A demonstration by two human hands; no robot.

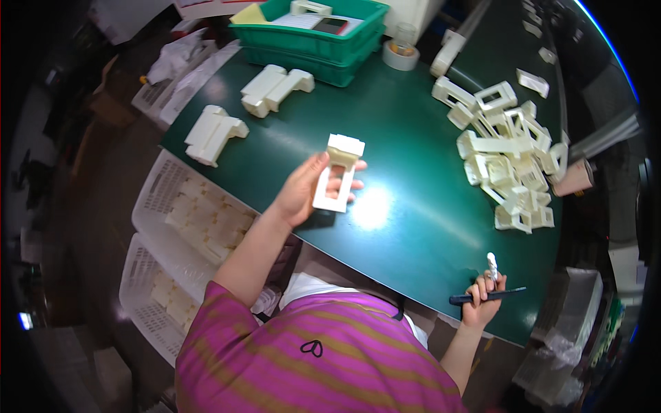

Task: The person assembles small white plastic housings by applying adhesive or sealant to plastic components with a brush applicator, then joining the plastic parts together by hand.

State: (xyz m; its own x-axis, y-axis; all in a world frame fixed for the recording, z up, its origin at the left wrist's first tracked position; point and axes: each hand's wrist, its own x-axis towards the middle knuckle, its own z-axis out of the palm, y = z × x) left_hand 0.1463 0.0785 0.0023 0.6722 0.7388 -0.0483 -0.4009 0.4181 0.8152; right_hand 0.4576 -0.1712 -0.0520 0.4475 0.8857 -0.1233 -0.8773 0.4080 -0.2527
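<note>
- At centre, the left hand (297, 191) is grasping a white frame (342, 158); a loose grip could drop it.
- At four o'clock, the right hand (483, 306) is clasping a dark tool (497, 295); a slip could hurt fingers.
- Between two and three o'clock, loose parts (508, 146) are lying piled; a bump could scatter them.

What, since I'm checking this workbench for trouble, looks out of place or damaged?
Nothing looks spilled or clearly broken. The jumbled heap of cream parts at the green table's right looks untidy: its pieces tilt every way, unlike the neat groups at the left.
</note>
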